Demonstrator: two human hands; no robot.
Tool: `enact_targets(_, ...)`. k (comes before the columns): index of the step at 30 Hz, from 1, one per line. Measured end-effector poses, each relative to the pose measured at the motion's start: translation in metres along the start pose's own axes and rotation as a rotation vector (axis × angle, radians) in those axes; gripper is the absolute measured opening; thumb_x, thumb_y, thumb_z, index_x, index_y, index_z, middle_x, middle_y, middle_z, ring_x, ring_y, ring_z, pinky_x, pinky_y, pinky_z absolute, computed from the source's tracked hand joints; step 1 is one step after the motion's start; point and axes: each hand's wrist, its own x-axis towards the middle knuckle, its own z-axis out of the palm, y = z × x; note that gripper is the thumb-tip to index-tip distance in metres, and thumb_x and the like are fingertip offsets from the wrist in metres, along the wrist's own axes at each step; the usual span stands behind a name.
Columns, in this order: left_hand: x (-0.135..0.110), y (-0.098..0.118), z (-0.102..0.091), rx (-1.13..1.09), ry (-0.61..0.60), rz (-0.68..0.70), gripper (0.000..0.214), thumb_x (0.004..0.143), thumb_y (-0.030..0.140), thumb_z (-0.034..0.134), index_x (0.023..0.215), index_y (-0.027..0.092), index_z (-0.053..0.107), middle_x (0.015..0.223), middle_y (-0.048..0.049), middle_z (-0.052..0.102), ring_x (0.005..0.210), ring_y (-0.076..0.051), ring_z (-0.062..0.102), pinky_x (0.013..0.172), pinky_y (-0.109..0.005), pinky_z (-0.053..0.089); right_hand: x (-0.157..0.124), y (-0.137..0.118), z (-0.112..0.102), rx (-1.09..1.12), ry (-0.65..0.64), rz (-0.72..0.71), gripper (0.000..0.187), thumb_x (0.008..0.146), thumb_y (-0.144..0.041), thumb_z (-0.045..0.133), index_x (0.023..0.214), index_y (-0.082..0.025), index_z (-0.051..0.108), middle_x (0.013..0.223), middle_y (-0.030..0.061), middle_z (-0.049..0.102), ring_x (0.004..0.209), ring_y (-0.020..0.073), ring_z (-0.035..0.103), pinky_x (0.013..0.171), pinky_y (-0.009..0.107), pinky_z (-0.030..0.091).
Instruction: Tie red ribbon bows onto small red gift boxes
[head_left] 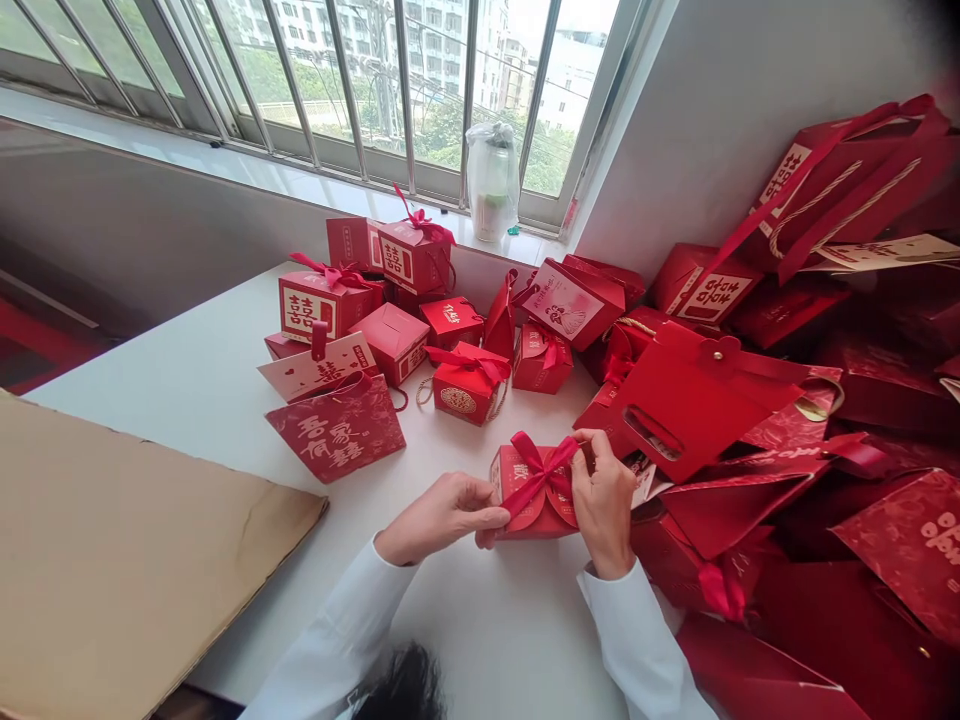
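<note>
A small red gift box [544,520] with curved top flaps stands on the white table in front of me. A dark pink ribbon [541,474] crosses its top and is tied in a bow. My left hand [454,512] is at the box's left side, its thumb and fingers closed on the lower left end of the ribbon. At the right, my right hand [602,500] pinches the upper right part of the same bow. The undersides of my fingers are partly hidden.
Several finished-looking red boxes [466,385] stand behind on the white table [180,360]. A heap of red boxes and bags [720,400] fills the right side. Cardboard [142,560] lies at the left. A plastic-wrapped jar [492,185] stands on the windowsill.
</note>
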Motion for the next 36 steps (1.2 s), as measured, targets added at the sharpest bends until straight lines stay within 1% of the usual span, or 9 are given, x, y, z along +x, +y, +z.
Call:
enact_targets(3, 0.000, -0.003, 0.002, -0.016, -0.012, 0.003, 0.024, 0.078, 0.032, 0.055, 0.061, 0.016, 0.054, 0.057, 0.0022, 0.058, 0.057, -0.010, 0.050, 0.058, -0.021, 0.035, -0.003, 0.005, 0.002, -0.059, -0.024, 0.025, 0.024, 0.089, -0.028, 0.033, 0.090, -0.020, 0.056, 0.072, 0.0040, 0.063, 0.063, 0.0191, 0.058, 0.061, 0.026, 0.038)
enact_targets(7, 0.000, -0.004, 0.003, -0.009, -0.016, -0.004, 0.025, 0.077, 0.034, 0.057, 0.060, 0.016, 0.052, 0.056, 0.0024, 0.059, 0.057, -0.011, 0.050, 0.058, -0.021, 0.036, -0.002, 0.013, -0.002, -0.152, -0.114, -0.007, 0.025, 0.091, -0.030, 0.030, 0.077, -0.022, 0.049, 0.056, -0.0015, 0.048, 0.052, 0.0164, 0.045, 0.054, 0.025, 0.029)
enact_targets(14, -0.005, -0.003, 0.004, 0.007, -0.014, -0.024, 0.026, 0.078, 0.034, 0.055, 0.059, 0.016, 0.050, 0.056, 0.0023, 0.057, 0.058, -0.011, 0.049, 0.058, -0.021, 0.034, -0.009, 0.018, -0.004, -0.165, -0.164, -0.010, 0.023, 0.088, -0.027, 0.029, 0.066, -0.023, 0.034, 0.050, -0.0060, 0.032, 0.047, 0.0133, 0.033, 0.051, 0.025, 0.023)
enact_targets(21, -0.012, -0.012, -0.023, 0.079, 0.059, 0.004, 0.031, 0.083, 0.041, 0.051, 0.064, 0.016, 0.052, 0.060, 0.0036, 0.052, 0.058, -0.010, 0.041, 0.056, -0.021, 0.029, -0.044, 0.001, -0.003, -0.118, -0.154, 0.074, 0.025, 0.087, -0.027, 0.028, 0.063, -0.023, 0.034, 0.046, -0.0073, 0.027, 0.042, 0.0124, 0.030, 0.045, 0.024, 0.022)
enact_targets(24, -0.017, -0.012, -0.033, 0.130, 0.077, 0.008, 0.031, 0.083, 0.041, 0.051, 0.066, 0.016, 0.051, 0.062, 0.0042, 0.050, 0.059, -0.010, 0.039, 0.054, -0.020, 0.027, -0.052, -0.005, -0.004, -0.175, -0.148, 0.066, 0.028, 0.089, -0.027, 0.028, 0.063, -0.023, 0.038, 0.044, -0.0068, 0.029, 0.040, 0.0126, 0.031, 0.044, 0.024, 0.021)
enact_targets(26, -0.021, -0.009, -0.035, 0.185, 0.075, 0.003, 0.029, 0.084, 0.041, 0.051, 0.068, 0.016, 0.052, 0.064, 0.0041, 0.050, 0.060, -0.010, 0.039, 0.054, -0.020, 0.027, -0.051, -0.005, -0.007, -0.266, -0.108, 0.018, 0.030, 0.090, -0.027, 0.029, 0.065, -0.022, 0.044, 0.046, -0.0052, 0.037, 0.041, 0.0134, 0.036, 0.045, 0.025, 0.022)
enact_targets(30, -0.029, 0.000, -0.027, 0.330, 0.102, -0.005, 0.031, 0.086, 0.041, 0.048, 0.067, 0.017, 0.053, 0.064, 0.0039, 0.052, 0.060, -0.010, 0.041, 0.054, -0.019, 0.028, -0.036, 0.001, -0.010, -0.362, -0.057, -0.197, 0.029, 0.094, -0.027, 0.031, 0.084, -0.019, 0.057, 0.072, 0.0033, 0.060, 0.060, 0.0173, 0.054, 0.052, 0.025, 0.032)
enact_targets(33, -0.036, 0.006, -0.020, 0.416, 0.158, -0.010, 0.034, 0.087, 0.043, 0.047, 0.066, 0.017, 0.053, 0.064, 0.0036, 0.056, 0.060, -0.010, 0.044, 0.053, -0.019, 0.028, -0.027, 0.008, -0.008, -0.293, -0.091, -0.314, 0.031, 0.095, -0.025, 0.029, 0.102, -0.016, 0.058, 0.092, 0.0081, 0.063, 0.078, 0.0201, 0.059, 0.064, 0.027, 0.040)
enact_targets(36, -0.043, 0.009, -0.016, 0.466, 0.177, -0.018, 0.036, 0.088, 0.045, 0.046, 0.065, 0.018, 0.053, 0.063, 0.0037, 0.058, 0.059, -0.010, 0.045, 0.052, -0.019, 0.029, -0.025, 0.012, -0.001, -0.145, -0.149, -0.321, 0.031, 0.096, -0.022, 0.029, 0.106, -0.016, 0.058, 0.098, 0.0082, 0.063, 0.084, 0.0191, 0.060, 0.070, 0.027, 0.042)
